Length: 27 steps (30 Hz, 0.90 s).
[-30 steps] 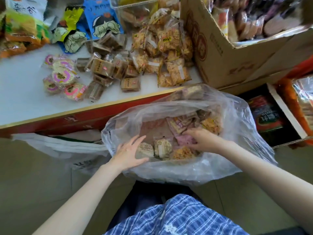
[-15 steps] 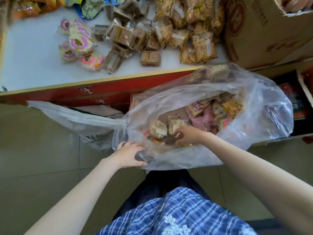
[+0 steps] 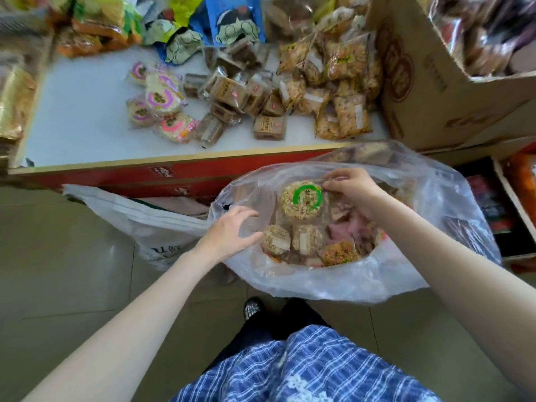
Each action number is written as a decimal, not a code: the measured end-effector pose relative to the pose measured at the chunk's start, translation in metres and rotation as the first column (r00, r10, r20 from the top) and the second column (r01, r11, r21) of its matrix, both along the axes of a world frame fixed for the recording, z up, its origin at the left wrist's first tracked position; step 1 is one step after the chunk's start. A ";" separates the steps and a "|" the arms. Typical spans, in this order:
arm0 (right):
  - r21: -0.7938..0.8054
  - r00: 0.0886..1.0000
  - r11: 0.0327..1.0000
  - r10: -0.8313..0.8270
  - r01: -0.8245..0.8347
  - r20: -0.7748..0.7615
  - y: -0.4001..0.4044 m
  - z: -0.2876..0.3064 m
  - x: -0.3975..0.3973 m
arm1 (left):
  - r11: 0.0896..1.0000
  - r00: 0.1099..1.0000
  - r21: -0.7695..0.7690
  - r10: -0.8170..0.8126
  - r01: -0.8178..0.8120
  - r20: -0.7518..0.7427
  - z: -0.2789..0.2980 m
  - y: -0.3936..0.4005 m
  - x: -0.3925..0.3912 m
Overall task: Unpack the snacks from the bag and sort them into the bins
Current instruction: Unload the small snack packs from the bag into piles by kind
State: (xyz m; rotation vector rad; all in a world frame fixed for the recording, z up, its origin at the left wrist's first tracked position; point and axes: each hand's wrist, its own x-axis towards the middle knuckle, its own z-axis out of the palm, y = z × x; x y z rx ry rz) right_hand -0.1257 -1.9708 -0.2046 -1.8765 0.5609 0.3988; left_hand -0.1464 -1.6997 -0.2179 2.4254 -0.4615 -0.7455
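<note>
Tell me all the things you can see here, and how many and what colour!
clear plastic bag: one, see-through, on the floor in front of the person, snacks inside
green-ring rice cake: one, tan with a green ring, held up over the bag
round rice cakes in the bag: two showing, tan, near the bag's front
pink-ring rice cakes: about five, pink and purple rings, on the white tabletop
brown square snacks: a pile, brown, middle of the tabletop
cardboard box: one, brown, right of the tabletop
left hand: on the bag's left rim
right hand: pinching the green-ring rice cake's wrapper
</note>
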 end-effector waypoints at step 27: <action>0.224 0.936 0.910 0.331 -0.350 0.116 0.152 0.046 0.210 | 0.244 0.470 -0.415 0.620 -0.876 -0.628 0.033 0.071 0.193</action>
